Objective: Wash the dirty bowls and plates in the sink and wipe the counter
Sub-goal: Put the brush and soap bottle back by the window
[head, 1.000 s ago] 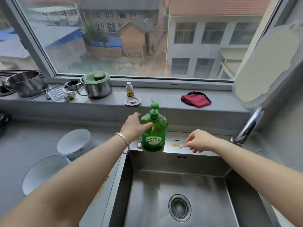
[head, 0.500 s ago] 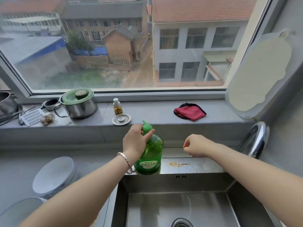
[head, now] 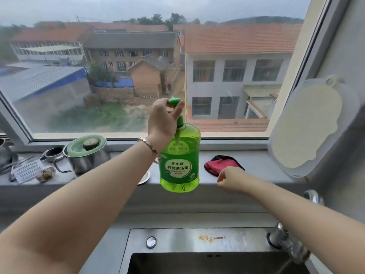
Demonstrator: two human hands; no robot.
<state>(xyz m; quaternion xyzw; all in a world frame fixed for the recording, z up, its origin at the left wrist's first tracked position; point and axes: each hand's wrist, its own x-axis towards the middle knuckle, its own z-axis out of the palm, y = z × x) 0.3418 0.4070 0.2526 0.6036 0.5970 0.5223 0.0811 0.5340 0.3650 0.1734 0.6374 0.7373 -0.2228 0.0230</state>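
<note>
Head view, left hand [head: 162, 122] grips soap bottle [head: 180, 167] (clear of sill [head: 258, 169]), right hand [head: 231, 179] clenched

Windowsill [head: 256, 169]: lidded pot [head: 87, 155] at left, cloth [head: 221, 165] at right.
Dish soap bottle [head: 179, 161]: held above the windowsill, between them.
Sink [head: 197, 244]: set before the windowsill.

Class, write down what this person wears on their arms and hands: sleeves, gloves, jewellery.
No sleeves or gloves show: the left forearm and right forearm are bare to the picture's edge. The left hand has a slim metal link bracelet at its wrist, silvery with a coppery tint. The right hand and its wrist wear nothing. No rings show.
</note>
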